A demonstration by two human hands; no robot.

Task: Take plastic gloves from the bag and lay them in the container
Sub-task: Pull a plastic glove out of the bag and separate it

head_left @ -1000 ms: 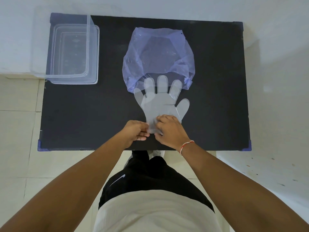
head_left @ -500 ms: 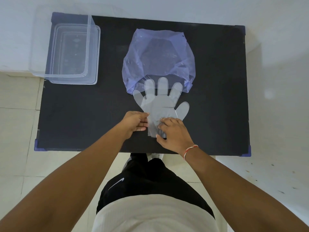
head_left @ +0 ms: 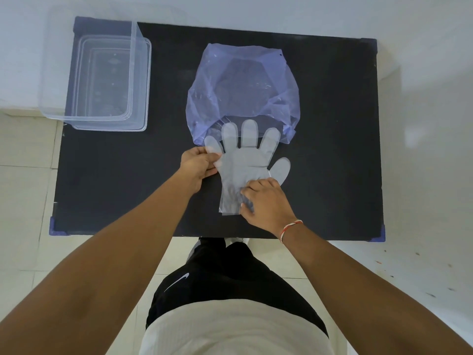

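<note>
A clear plastic glove [head_left: 247, 162] lies flat on the black table [head_left: 107, 180], fingertips pointing away from me and overlapping the mouth of a crumpled blue-violet plastic bag [head_left: 243, 85]. My left hand [head_left: 198, 163] pinches the glove's left edge near its outermost finger. My right hand [head_left: 265, 201] presses down on the glove's cuff, fingers curled into the plastic. The clear rectangular container [head_left: 102, 78] stands at the table's far left corner, with nothing visible inside.
The table's near edge runs just behind my wrists, with tiled floor below. A white wall borders the far side and the right. My legs and shirt fill the bottom of the view.
My left hand slid from the glove's cuff up along its left edge towards the fingers. My right hand stayed on the cuff, and the glove lies flatter and farther from the table's near edge.
</note>
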